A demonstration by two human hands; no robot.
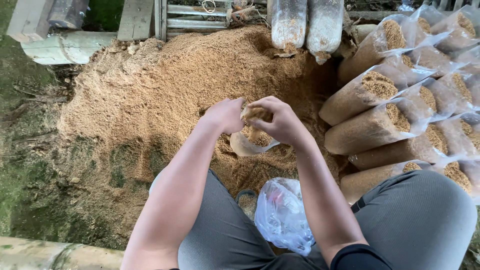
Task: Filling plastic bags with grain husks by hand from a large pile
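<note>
Hands, left [225,115] and right [280,120], close together, grip a thin clear bag [247,145] over coarse tan sawdust [160,90].

Both hands meet over a broad heap of tan sawdust [165,90]; the left hand [226,115] grips the rim of a small clear plastic bag [245,145], while the right hand [281,121] is cupped around a clump of sawdust at its mouth. Sawdust-filled clear bags [372,127] lie stacked on their sides to the right, and a crumpled empty plastic bag [282,215] sits between the grey-trousered knees
</note>
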